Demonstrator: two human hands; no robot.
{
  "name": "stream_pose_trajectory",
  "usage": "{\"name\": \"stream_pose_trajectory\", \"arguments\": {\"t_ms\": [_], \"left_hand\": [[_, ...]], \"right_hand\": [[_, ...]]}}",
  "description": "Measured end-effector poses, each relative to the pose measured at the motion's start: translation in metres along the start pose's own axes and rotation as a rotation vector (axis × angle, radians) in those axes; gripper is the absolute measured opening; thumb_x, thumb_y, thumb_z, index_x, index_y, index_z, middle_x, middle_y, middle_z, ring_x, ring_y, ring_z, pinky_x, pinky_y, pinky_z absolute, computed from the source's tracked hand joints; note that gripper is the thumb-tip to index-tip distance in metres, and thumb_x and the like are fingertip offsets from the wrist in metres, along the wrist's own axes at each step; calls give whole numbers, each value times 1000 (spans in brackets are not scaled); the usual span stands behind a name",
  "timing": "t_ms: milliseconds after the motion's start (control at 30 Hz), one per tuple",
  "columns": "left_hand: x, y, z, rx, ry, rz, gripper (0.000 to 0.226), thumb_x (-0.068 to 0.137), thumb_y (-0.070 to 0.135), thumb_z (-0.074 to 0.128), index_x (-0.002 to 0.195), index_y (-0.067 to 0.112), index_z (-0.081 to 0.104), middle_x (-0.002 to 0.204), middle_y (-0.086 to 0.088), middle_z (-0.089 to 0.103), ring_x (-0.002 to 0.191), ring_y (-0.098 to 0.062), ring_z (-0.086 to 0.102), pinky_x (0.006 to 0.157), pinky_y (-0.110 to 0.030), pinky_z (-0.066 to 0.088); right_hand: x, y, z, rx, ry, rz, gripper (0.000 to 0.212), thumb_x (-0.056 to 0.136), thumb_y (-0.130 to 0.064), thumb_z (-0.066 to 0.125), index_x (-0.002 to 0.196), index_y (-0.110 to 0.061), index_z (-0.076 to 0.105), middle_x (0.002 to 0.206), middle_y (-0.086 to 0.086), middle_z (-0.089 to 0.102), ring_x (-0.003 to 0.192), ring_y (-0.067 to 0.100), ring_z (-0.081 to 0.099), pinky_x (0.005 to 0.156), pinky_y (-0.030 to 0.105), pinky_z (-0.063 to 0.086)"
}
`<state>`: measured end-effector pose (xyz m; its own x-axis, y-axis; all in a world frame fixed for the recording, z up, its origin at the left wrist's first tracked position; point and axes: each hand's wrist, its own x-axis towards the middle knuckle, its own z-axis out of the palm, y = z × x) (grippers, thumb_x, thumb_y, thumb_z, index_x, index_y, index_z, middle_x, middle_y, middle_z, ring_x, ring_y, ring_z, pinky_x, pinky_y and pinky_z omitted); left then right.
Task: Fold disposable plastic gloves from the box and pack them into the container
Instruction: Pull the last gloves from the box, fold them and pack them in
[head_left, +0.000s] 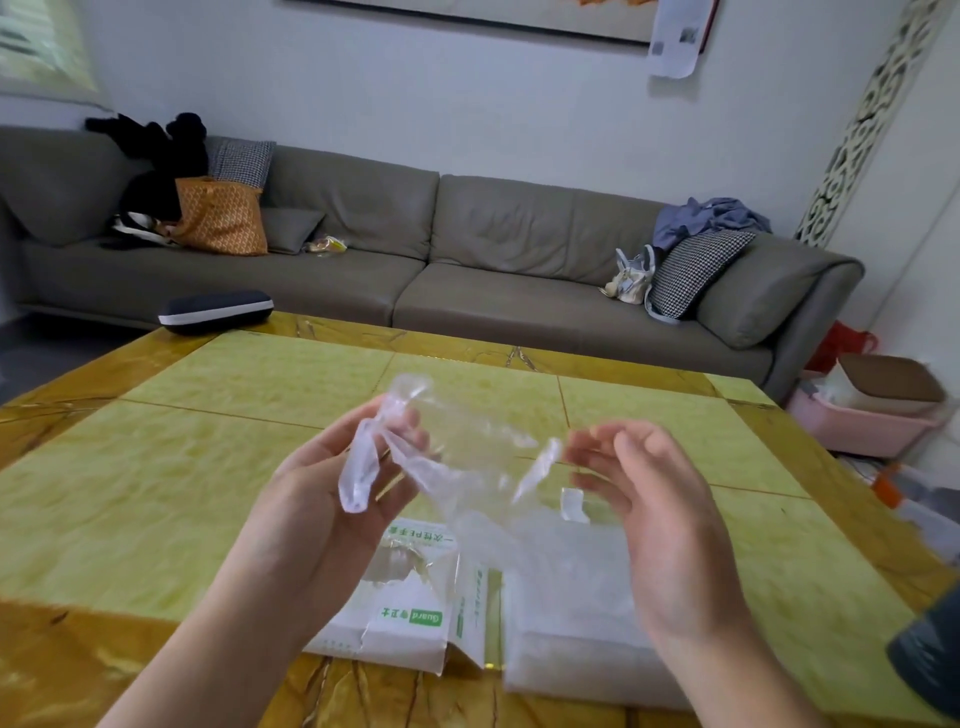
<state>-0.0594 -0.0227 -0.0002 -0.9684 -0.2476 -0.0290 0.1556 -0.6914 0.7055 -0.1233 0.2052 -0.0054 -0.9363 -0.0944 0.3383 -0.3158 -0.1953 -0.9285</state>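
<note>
A clear plastic glove (462, 457) hangs in the air above the table, stretched between my two hands. My left hand (332, 493) grips its crumpled left end, with glove fingers dangling over my palm. My right hand (639, 499) has its fingers loosely curled beside the glove's right edge; I cannot tell whether they pinch the film. Below lies the torn white and green glove box (410, 618), flat on the table. To its right sits a clear plastic container (566, 618) with crumpled gloves in it.
The yellow marble table (208, 467) stretches around the box. A dark case (215, 310) lies on its far left edge. A grey sofa (467, 260) stands behind. A pink basin (862, 421) is on the floor at right, and a dark object (930, 660) at the right edge.
</note>
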Motion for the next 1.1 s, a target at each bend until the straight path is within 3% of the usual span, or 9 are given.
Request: {"name": "stream_pose_trajectory", "arguments": {"t_ms": [133,233,300,367,467,533,700,867,1100], "left_hand": [[-9,-13,14,198,-86,-27,36,78,-9,56,104,3,78,107,-27,72,83,-32,73,75,-42,65],[-17,-25,26,360,-199,-61,34,77,-3,62,104,6,78,109,-27,74,86,-35,75,70,-37,64],[-16,-31,29,401,-202,-100,35,81,-4,60,111,3,75,112,-28,73,94,-39,74,71,-36,64],[-13,-30,26,380,-113,-120,30,91,0,56,116,-2,72,116,-32,70,95,-39,73,71,-37,63],[-11,-27,23,426,-101,-155,50,95,43,60,120,0,71,119,-27,71,101,-37,73,84,-46,59],[-17,-29,31,699,-201,-182,63,87,66,60,114,10,76,111,-13,77,103,-30,75,91,-43,55],[-22,-39,41,902,-136,-98,22,93,22,72,90,2,79,86,-15,78,74,-23,76,64,-25,58],[-15,-22,26,870,-69,-93,14,97,5,64,98,-1,77,91,-20,78,79,-36,76,83,-52,62],[-17,-2,18,1162,-397,-194,53,80,52,83,126,32,68,116,7,76,105,-16,73,97,-40,55]], "right_hand": [[-2,-17,-8,-126,-276,8,48,91,-62,54,114,-25,74,121,4,74,118,21,68,103,42,50],[-11,-25,-3,-334,-421,103,32,90,-47,76,113,-26,72,105,-1,78,98,16,76,87,38,62],[-13,-22,2,-437,-348,62,10,93,-29,79,98,-21,76,87,1,78,77,18,76,75,49,64],[-13,-18,0,-489,-254,-24,11,95,-20,77,84,-19,75,75,0,75,68,17,73,68,48,63],[-11,-17,-9,-565,-229,-130,16,94,-21,77,80,-24,72,70,-6,70,64,11,67,58,26,56],[-14,-16,-9,-645,-263,-162,17,94,-22,76,79,-26,71,67,-6,66,59,12,62,52,26,50],[-16,-15,-8,-647,-276,-145,20,97,-16,69,78,-20,67,61,3,62,52,20,61,51,44,52],[-4,-19,-23,-465,-124,35,20,101,-19,66,83,-10,69,52,0,55,40,17,47,40,34,43],[-4,-15,-18,-476,-279,112,17,98,-26,72,84,-17,76,62,10,59,46,10,43,46,23,35]]}}
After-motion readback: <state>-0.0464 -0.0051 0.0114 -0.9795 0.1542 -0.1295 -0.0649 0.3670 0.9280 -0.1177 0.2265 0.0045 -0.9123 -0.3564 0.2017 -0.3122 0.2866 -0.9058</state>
